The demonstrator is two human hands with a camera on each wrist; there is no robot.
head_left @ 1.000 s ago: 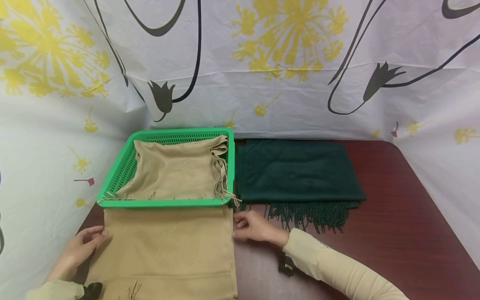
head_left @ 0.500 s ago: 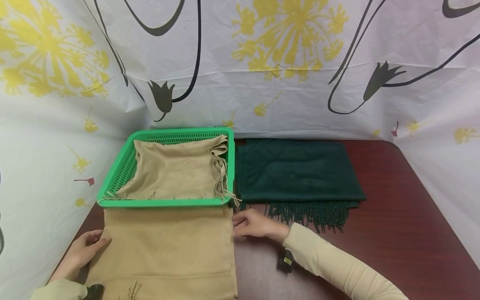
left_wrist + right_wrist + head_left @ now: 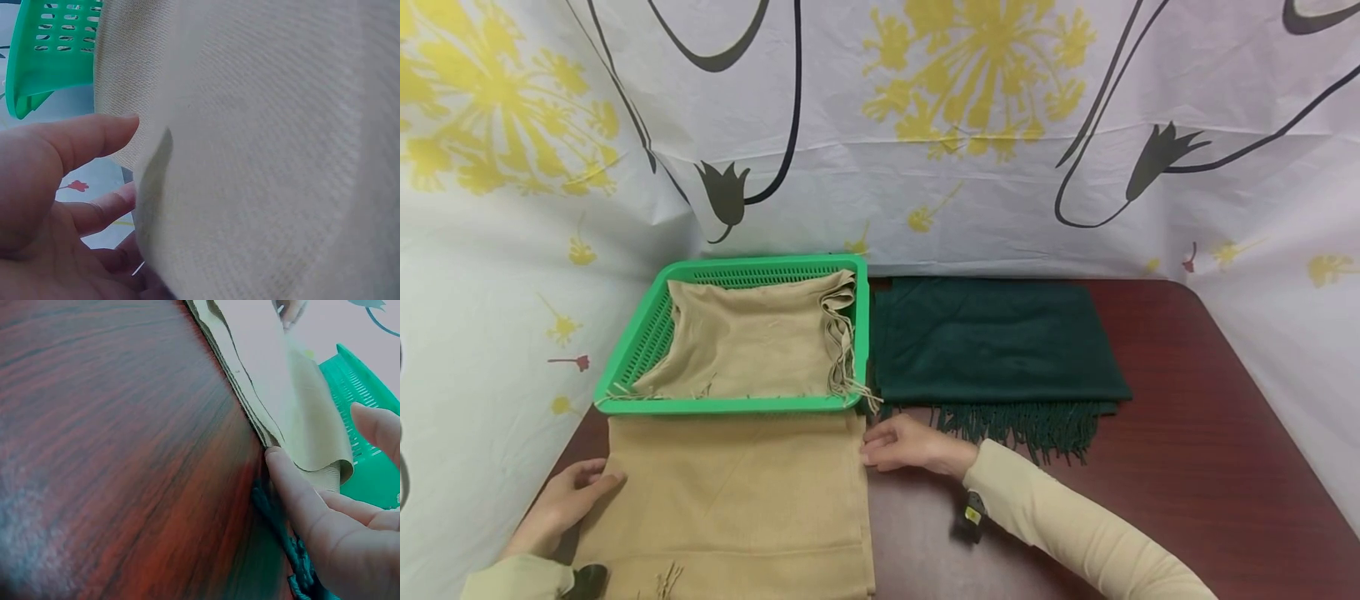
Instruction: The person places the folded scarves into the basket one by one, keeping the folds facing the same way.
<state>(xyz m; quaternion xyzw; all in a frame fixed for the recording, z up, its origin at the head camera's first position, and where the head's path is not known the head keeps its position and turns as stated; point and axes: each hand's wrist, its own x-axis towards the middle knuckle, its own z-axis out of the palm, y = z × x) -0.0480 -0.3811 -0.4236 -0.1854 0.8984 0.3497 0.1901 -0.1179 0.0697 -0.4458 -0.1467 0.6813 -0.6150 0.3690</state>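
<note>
A folded beige scarf (image 3: 730, 492) lies flat at the table's front, its far edge against the green basket (image 3: 722, 407). At its left edge is my left hand (image 3: 563, 504). In the left wrist view, the thumb (image 3: 100, 139) stands apart from the other fingers, and the fingertips meet the scarf's edge. My right hand (image 3: 913, 444) is at the scarf's right edge. The right wrist view shows one extended finger (image 3: 294, 487) touching the layered edge, with the thumb held away. A second beige scarf (image 3: 760, 337) lies folded inside the basket, some fringe hanging over the rim.
A folded dark green scarf (image 3: 1000, 342) lies right of the basket, its fringe (image 3: 1030, 429) pointing toward my right forearm. The dark red wooden table (image 3: 1210, 467) extends to the right. A patterned white curtain (image 3: 970, 225) hangs behind and along both sides.
My left hand has shifted slightly right and down, its thumb now over the scarf's edge. My right hand has edged slightly left and up against the scarf. The scarves and basket have stayed put.
</note>
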